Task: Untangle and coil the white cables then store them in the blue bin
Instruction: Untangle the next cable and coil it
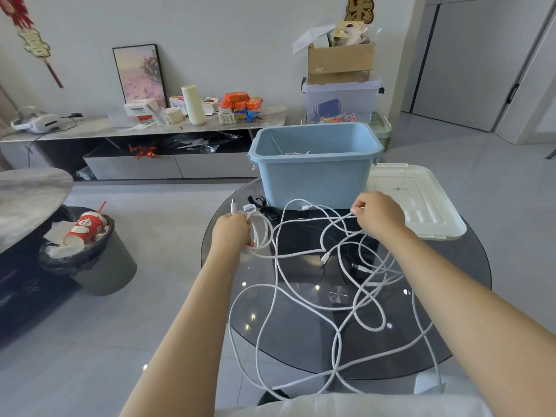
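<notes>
Cables [304, 299], white, lie in a loose tangle across the round dark glass table [469, 266], loops crossing one another from the middle toward the near edge, some strands hanging past that edge toward the person's lap. Left hand [230, 231] clenched around a small coil [260, 233] of several turns, held above the table's left edge; one plug end [233, 206] sticks up above the fist. Right hand [377, 215] pinches a single strand between fingertips, raised over the far part of the table; the strand runs from there down into the tangle. Several connector ends lie loose among the loops near the table's centre. Blue bin [313, 176] stands at the far edge of the table, open; a little white cable shows inside, near its bottom. Its white lid [421, 200] lies flat at the far right edge, just beside the bin. Small black items [264, 207] rest on the glass close to the bin's front left corner; cannot tell what they are. Off the table: a dark trash can [96, 260] lined with a black bag on the floor to the left, a red paper cup [85, 227] on top of its contents. Low cabinet [144, 145] along the far wall carries a framed picture [140, 75], packets and boxes. Cardboard box [340, 63] stacked on a clear storage bin [341, 102] behind the blue bin.
</notes>
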Motion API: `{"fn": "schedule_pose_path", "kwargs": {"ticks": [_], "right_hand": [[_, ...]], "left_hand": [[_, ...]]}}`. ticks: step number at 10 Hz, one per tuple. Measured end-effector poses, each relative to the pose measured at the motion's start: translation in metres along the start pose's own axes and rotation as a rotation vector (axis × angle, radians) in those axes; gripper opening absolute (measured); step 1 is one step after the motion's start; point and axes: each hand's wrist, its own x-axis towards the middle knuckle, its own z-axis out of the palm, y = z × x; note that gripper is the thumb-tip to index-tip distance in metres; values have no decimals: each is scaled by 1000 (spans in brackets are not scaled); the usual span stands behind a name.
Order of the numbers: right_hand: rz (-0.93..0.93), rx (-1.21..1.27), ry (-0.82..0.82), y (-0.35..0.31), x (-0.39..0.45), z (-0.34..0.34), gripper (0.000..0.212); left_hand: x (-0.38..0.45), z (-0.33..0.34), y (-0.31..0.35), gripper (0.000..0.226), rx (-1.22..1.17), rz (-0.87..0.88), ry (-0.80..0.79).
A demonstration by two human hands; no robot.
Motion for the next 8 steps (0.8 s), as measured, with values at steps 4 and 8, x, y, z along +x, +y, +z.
{"fn": "schedule_pose_path", "kwargs": {"ticks": [4, 8], "right_hand": [[-521, 7, -95, -39, -22, 9, 29], [-393, 456, -781, -57, -53, -1, 40]], "left_hand": [[-6, 15, 8, 31, -556, -11, -106], [-14, 0, 16, 33, -955, -42, -233]]}}
